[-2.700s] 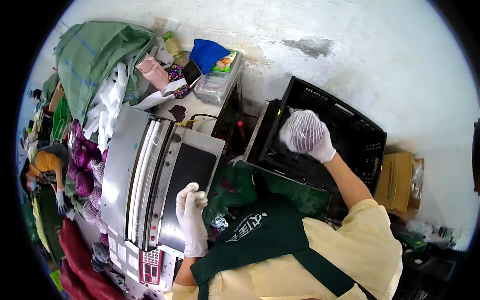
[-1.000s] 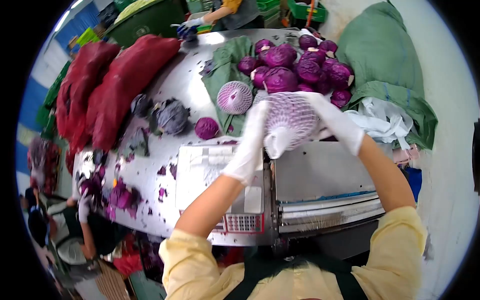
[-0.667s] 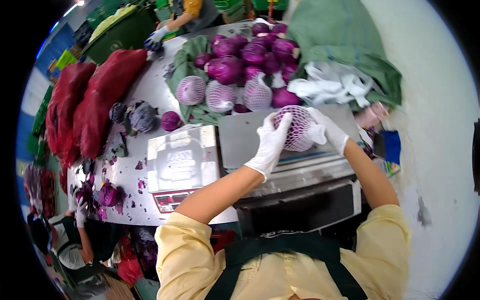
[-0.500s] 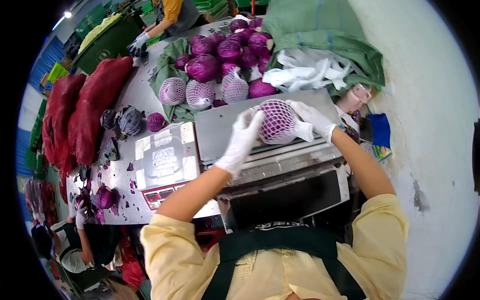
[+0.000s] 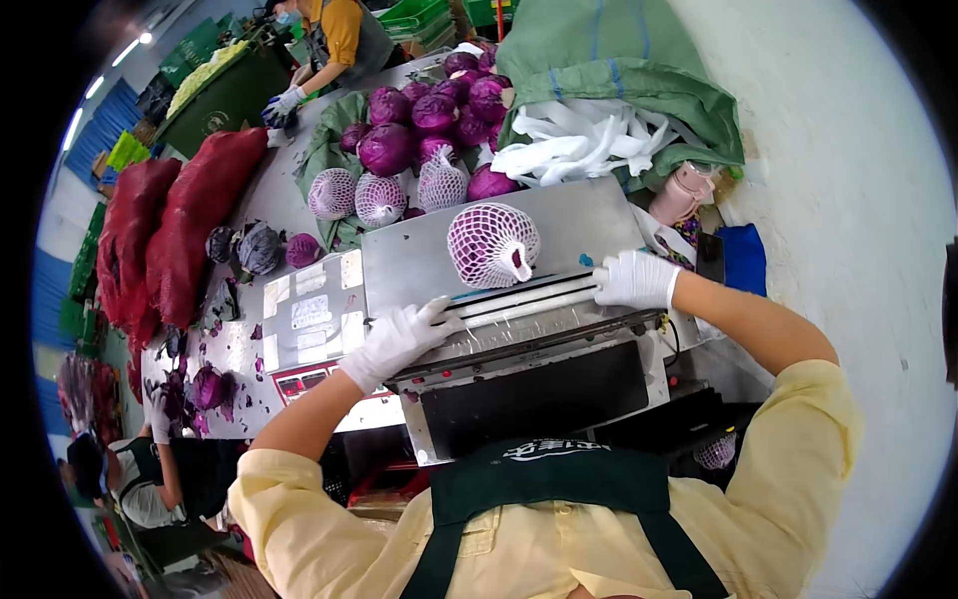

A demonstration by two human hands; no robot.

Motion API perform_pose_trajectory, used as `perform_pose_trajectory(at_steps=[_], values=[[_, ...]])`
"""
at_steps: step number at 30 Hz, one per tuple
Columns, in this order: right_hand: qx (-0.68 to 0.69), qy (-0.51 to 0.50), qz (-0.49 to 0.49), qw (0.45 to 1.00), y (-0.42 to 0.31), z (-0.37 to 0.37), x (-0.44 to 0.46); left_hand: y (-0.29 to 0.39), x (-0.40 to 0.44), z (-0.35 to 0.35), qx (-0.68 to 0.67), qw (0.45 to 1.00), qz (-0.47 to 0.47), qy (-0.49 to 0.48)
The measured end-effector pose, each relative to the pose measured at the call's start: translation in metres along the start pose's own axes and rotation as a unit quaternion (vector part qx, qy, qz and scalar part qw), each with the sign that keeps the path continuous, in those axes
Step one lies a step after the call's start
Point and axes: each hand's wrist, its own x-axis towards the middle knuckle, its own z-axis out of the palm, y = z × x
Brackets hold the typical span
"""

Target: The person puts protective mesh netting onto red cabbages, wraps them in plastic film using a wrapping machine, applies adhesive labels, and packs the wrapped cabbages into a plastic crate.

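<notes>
The purple cabbage [image 5: 484,245] is sheathed in white netting [image 5: 509,256]; left grip [image 5: 404,337] and right grip [image 5: 633,281] are half-curled, any hold indiscernible.

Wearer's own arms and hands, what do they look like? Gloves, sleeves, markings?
Left hand and right hand: matching white gloves, reaching about the wrist, no markings visible. Forearms bare. Loose pale yellow sleeves, ending near the elbows, plain as far as shown. No cables visible on either arm.

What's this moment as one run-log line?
left hand: at white rods, left end | right hand: at their right end | netted cabbage: unheld, on metal plate
</notes>
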Motion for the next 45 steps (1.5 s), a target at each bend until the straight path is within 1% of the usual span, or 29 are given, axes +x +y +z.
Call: perform_pose_trajectory(at_steps=[3,4,5,6,7,8,9,10,12,15,16,18,20,21,22,23,24,25,26,28,30,33,36,39,40,41,43,44,45], values=[[0.262,0.105,0.18,0.942,-0.019,-0.003,-0.001,0.006,-0.005,0.024,-0.155,0.97,-0.081,0.169],[0.329,0.043,0.239,0.913,-0.018,-0.007,-0.008,0.012,-0.014,0.018,-0.154,0.969,-0.088,0.17],[0.556,-0.073,0.362,0.745,-0.02,-0.056,-0.002,0.02,-0.02,-0.013,-0.411,0.865,-0.269,0.1],[0.622,0.02,0.348,0.701,-0.021,-0.058,-0.01,0.023,-0.025,-0.034,-0.624,0.66,-0.417,0.023],[0.699,0.073,0.382,0.599,-0.021,-0.076,-0.013,0.024,-0.031,-0.039,-0.66,0.645,-0.357,0.146],[0.65,0.159,0.337,0.662,-0.006,-0.091,-0.017,0.022,-0.035,-0.043,-0.681,0.618,-0.29,0.266],[0.65,0.253,0.364,0.617,0.007,-0.104,-0.01,0.006,-0.026,-0.057,-0.617,0.672,-0.212,0.35],[0.675,0.349,0.336,0.556,0.023,-0.113,0.0,0.0,-0.027,-0.067,-0.672,0.597,-0.251,0.359],[0.544,0.413,0.357,0.637,0.06,-0.092,0.031,-0.026,0.014,-0.081,-0.512,0.748,-0.234,0.352],[0.273,0.301,0.247,0.88,0.095,-0.005,0.08,-0.049,0.058,-0.032,-0.296,0.928,-0.145,0.171],[0.255,0.23,0.198,0.918,0.093,0.009,0.099,-0.048,0.069,-0.012,-0.254,0.951,-0.14,0.103],[0.348,0.239,0.111,0.9,0.059,0.02,0.128,-0.044,0.084,0.018,-0.43,0.882,-0.136,0.136],[0.442,0.16,0.191,0.862,0.057,0.0,0.131,-0.046,0.089,0.024,-0.467,0.856,-0.163,0.151],[0.528,0.072,0.278,0.799,0.051,-0.013,0.127,-0.039,0.093,0.024,-0.638,0.723,-0.224,0.143],[0.607,0.075,0.214,0.762,0.043,-0.024,0.121,-0.032,0.092,0.022,-0.776,0.552,-0.274,0.131],[0.679,0.077,0.148,0.715,0.035,-0.028,0.114,-0.023,0.086,-0.004,-0.833,0.471,-0.282,0.067],[0.7,0.034,0.124,0.702,0.022,-0.021,0.1,-0.008,0.077,0.0,-0.849,0.467,-0.244,0.031],[0.847,-0.051,0.192,0.494,-0.009,-0.041,0.08,0.02,0.067,-0.015,-0.875,0.385,-0.291,-0.038],[0.852,-0.182,0.253,0.421,-0.028,-0.068,0.071,0.042,0.055,-0.023,-0.866,0.356,-0.328,-0.129],[0.902,-0.191,0.254,0.29,-0.079,-0.059,0.048,0.072,0.032,-0.011,-0.872,0.275,-0.293,-0.278],[0.931,-0.168,0.256,0.197,-0.127,-0.019,0.021,0.117,0.02,0.006,-0.902,0.176,-0.313,-0.241],[0.945,-0.128,0.25,0.166,-0.162,-0.003,0.017,0.14,0.005,0.006,-0.91,0.189,-0.302,-0.212],[0.923,-0.082,0.273,0.259,-0.181,0.004,0.013,0.156,-0.019,0.022,-0.932,0.163,-0.273,-0.172],[0.873,0.028,0.244,0.421,-0.195,0.003,-0.014,0.176,-0.063,0.006,-0.767,0.558,-0.316,0.021],[0.934,0.053,0.35,0.039,-0.202,-0.009,-0.025,0.178,-0.079,-0.01,-0.631,0.689,-0.354,0.049],[0.933,0.06,0.352,0.036,-0.215,-0.01,-0.031,0.18,-0.092,-0.006,-0.533,0.764,-0.361,0.037],[0.704,0.146,0.418,0.556,-0.246,-0.009,-0.038,0.194,-0.094,0.008,-0.572,0.71,-0.402,0.085],[0.703,0.149,0.424,0.551,-0.25,-0.006,-0.039,0.2,-0.092,0.012,-0.605,0.645,-0.447,0.134],[0.72,0.17,0.462,0.49,-0.248,-0.001,-0.037,0.195,-0.077,0.014,-0.576,0.677,-0.404,0.216]])
